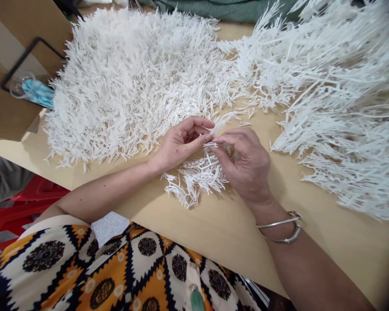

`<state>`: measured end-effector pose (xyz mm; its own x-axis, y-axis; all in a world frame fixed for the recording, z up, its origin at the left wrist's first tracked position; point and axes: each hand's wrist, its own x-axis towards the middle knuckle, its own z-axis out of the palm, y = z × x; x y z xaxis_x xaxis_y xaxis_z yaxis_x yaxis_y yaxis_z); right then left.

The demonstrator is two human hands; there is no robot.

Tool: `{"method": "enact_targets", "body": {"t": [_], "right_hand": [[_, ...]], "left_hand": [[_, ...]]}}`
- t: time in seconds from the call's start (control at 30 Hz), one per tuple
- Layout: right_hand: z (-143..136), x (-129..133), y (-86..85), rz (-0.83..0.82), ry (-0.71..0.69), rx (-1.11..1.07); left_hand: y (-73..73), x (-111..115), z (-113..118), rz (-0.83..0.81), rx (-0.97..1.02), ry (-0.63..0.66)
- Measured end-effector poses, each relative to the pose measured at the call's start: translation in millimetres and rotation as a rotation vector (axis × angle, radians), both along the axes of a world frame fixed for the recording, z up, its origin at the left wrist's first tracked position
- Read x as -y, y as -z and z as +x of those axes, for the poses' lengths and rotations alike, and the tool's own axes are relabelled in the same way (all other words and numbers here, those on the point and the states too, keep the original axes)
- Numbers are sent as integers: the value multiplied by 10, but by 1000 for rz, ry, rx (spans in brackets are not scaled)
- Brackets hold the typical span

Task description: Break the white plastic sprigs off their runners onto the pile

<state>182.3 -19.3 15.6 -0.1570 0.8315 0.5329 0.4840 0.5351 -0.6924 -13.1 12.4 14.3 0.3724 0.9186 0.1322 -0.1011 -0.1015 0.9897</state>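
Observation:
My left hand (pixel 183 140) pinches a small white feathery sprig (pixel 222 123) between thumb and forefinger. Meeting it from the right, my right hand (pixel 244 157) has its thumb and fingers closed at the same sprig's stems, and a bangle (pixel 280 224) circles that wrist. Just which stems each fingertip grips is partly hidden. Below and between both hands lies a small heap of white branching stems (pixel 204 175) on the tabletop. Behind the left hand spreads a large pile of short white sprigs (pixel 142 77).
Long white branches (pixel 350 108) cover the table's right side. At the left stand a cardboard box (pixel 6 108) and a blue-and-white packet (pixel 39 91). Green cloth (pixel 194 9) lies along the back. A red chair (pixel 29 203) is beyond the table (pixel 233 229) edge.

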Motion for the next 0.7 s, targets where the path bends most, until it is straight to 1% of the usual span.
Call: {"method": "enact_targets", "body": {"t": [0.07,0.17,0.3,0.43,0.5,0.6,0.7], "right_hand": [[-2,6,2,-11,19,-32],[0,-1,6,-64,37,-185],[7,-28,6,-141,90,-331],[-3,-28,16,-149,34,-357],[-15,-17,27,-130,32,-356],[-28,-2,33,-116,27,-345],[-20,-2,25,-82,26,-307]], "left_hand": [[-6,7,11,27,-22,-12],[-29,29,32,59,-60,-21],[-83,62,46,2,-79,6],[-130,69,40,-28,-97,-16],[-137,65,41,-47,-105,-10],[-115,48,45,-65,-80,30],[-74,18,34,-42,-41,55]]}}
